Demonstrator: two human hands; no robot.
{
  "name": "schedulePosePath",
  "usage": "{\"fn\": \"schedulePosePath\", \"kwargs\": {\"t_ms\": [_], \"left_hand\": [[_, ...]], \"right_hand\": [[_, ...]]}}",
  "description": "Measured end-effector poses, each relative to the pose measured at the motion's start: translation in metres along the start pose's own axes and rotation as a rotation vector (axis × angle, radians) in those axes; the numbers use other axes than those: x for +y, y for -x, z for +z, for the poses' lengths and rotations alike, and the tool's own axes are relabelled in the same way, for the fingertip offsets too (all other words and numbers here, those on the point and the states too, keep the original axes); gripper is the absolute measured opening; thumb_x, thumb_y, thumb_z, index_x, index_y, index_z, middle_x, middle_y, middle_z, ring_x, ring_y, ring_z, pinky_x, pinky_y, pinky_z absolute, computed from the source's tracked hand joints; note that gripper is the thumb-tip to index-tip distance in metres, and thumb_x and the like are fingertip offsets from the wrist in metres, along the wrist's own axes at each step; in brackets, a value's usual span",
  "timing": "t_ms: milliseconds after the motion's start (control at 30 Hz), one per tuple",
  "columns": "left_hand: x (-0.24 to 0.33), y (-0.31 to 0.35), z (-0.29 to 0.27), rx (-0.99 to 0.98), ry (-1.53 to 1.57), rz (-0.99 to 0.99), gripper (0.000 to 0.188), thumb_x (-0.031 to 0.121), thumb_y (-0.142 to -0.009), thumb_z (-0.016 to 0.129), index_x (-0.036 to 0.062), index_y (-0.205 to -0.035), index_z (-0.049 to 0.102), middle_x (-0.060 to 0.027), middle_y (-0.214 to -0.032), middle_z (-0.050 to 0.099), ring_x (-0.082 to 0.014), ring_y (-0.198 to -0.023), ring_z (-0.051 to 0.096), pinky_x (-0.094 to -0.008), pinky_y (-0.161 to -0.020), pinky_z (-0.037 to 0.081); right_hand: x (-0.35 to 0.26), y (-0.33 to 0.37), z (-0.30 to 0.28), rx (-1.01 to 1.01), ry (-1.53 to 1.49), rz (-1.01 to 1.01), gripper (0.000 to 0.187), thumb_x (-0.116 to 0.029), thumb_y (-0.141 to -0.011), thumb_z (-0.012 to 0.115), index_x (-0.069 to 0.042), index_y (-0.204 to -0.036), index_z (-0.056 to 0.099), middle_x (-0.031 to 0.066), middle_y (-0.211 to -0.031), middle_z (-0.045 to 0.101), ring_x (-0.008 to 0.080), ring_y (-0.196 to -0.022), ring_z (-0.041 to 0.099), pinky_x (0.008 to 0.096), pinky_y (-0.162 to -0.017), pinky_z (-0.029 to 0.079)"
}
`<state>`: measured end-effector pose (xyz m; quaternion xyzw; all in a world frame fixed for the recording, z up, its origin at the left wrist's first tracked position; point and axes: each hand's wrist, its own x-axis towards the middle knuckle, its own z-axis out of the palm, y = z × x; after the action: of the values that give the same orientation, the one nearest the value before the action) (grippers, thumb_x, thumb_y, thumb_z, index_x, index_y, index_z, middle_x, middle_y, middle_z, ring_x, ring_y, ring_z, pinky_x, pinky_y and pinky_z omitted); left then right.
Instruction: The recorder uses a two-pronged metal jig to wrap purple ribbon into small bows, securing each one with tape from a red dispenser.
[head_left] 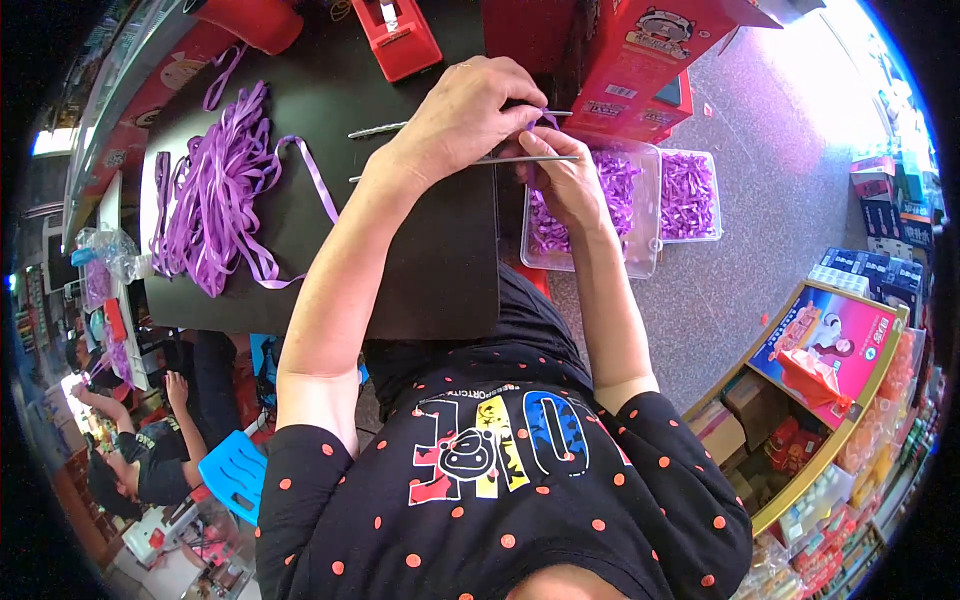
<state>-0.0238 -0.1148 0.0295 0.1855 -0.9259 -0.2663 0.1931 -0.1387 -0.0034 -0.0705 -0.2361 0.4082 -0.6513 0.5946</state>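
Note:
Both my hands meet at the right edge of the black table (430, 290), over two thin metal rods (535, 159) that run side by side. Purple ribbon (541, 121) shows at my fingertips near the rod ends. My left hand (468, 112) is closed, its thumb and fingers pinching the ribbon. Just below it, my right hand (565, 182) has bent fingers closed at the same ribbon, partly hidden behind a rod. A loose heap of purple ribbon (215, 195) lies on the table's left side, and one strand (318, 185) trails toward my left forearm.
Beneath my right forearm sits a clear plastic box (645, 255) of small purple ribbon pieces, beside a second such box (688, 195). Red cartons (630, 75) stand behind. A red holder (403, 45) is at the table's back. Left are a blue stool (235, 472) and another person (160, 455).

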Motion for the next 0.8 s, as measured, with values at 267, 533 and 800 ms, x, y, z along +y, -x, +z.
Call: {"fn": "schedulePosePath", "kwargs": {"t_ms": [267, 533, 800], "left_hand": [[0.003, 0.011, 0.009, 0.082, -0.009, -0.162, 0.017, 0.016, -0.081, 0.066, 0.003, -0.091, 0.069, -0.0085, -0.098, 0.065, -0.024, -0.097, 0.059, -0.0324, -0.087, 0.045], [-0.007, 0.015, 0.017, 0.143, 0.017, -0.132, 0.016, 0.016, -0.08, 0.068, 0.0048, -0.09, 0.07, -0.0068, -0.099, 0.065, -0.0235, -0.101, 0.057, -0.0336, -0.092, 0.042], [-0.011, 0.016, 0.023, 0.207, 0.005, -0.074, 0.015, 0.015, -0.079, 0.068, 0.004, -0.088, 0.07, -0.0071, -0.096, 0.066, -0.0244, -0.098, 0.058, -0.0341, -0.089, 0.043]], "right_hand": [[-0.012, 0.012, -0.011, 0.201, 0.582, -0.098, 0.028, -0.026, -0.093, 0.056, -0.003, -0.103, 0.069, 0.0045, -0.085, 0.068, 0.0102, -0.078, 0.06, 0.024, -0.071, 0.047], [-0.025, -0.014, -0.019, 0.016, 0.426, -0.226, 0.03, -0.013, -0.089, 0.058, -0.002, -0.116, 0.062, 0.0, -0.085, 0.065, 0.0068, -0.074, 0.055, 0.022, -0.069, 0.046], [-0.023, -0.026, -0.03, -0.085, 0.576, -0.152, 0.028, -0.011, -0.086, 0.062, 0.002, -0.11, 0.063, 0.0069, -0.093, 0.069, 0.0106, -0.08, 0.062, 0.0256, -0.07, 0.049]]}}
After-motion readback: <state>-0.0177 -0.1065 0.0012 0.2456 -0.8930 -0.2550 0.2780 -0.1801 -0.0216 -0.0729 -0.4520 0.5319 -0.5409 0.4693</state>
